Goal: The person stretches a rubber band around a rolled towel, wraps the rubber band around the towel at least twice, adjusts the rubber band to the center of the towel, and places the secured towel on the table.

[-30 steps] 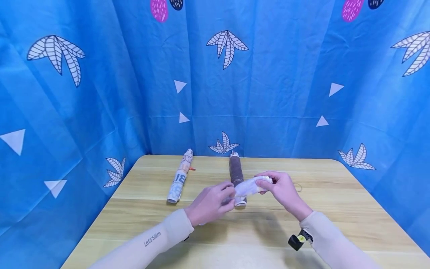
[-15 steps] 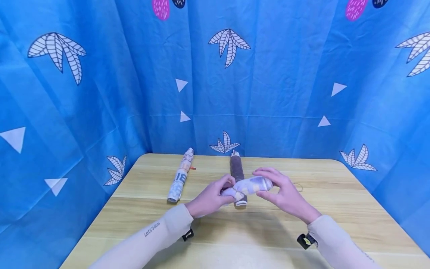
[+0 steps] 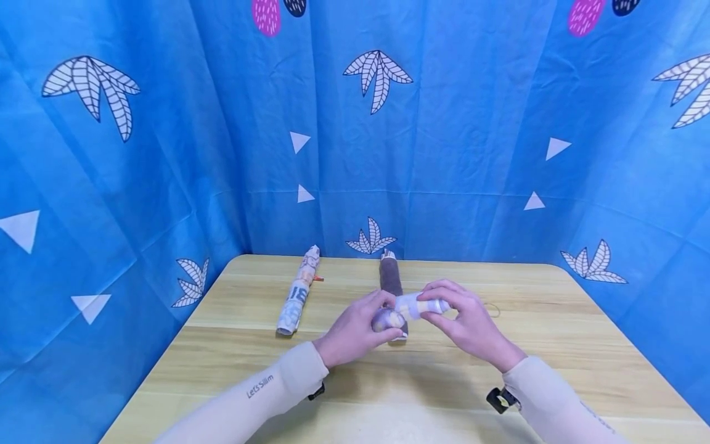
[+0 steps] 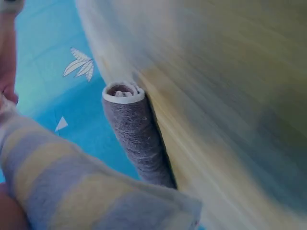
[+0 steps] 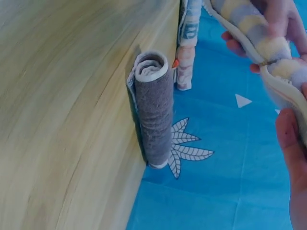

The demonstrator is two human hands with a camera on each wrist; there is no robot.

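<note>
- Curtain (image 3: 471,123), blue, borders the desk (image 3: 554,357) along its far edge.
- Left hand (image 3: 352,330) and right hand (image 3: 471,320), fingers parted only a roll's thickness, grip a striped roll (image 3: 409,306) above the desk, inside its edges.
- Gray roll (image 3: 391,276) lies just beyond; printed roll (image 3: 298,293), well apart, leaves wood between.
- Thin loop (image 3: 498,310) rests near the right hand.

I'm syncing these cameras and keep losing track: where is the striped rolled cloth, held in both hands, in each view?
Head: the striped roll lies just below and right of centre.
Left wrist: the striped roll fills the lower left, cut off by the frame.
Right wrist: the striped roll crosses the upper right, running out of frame.
Shared landmark: the dark roll with a white-edged end, visible in all three.
</note>
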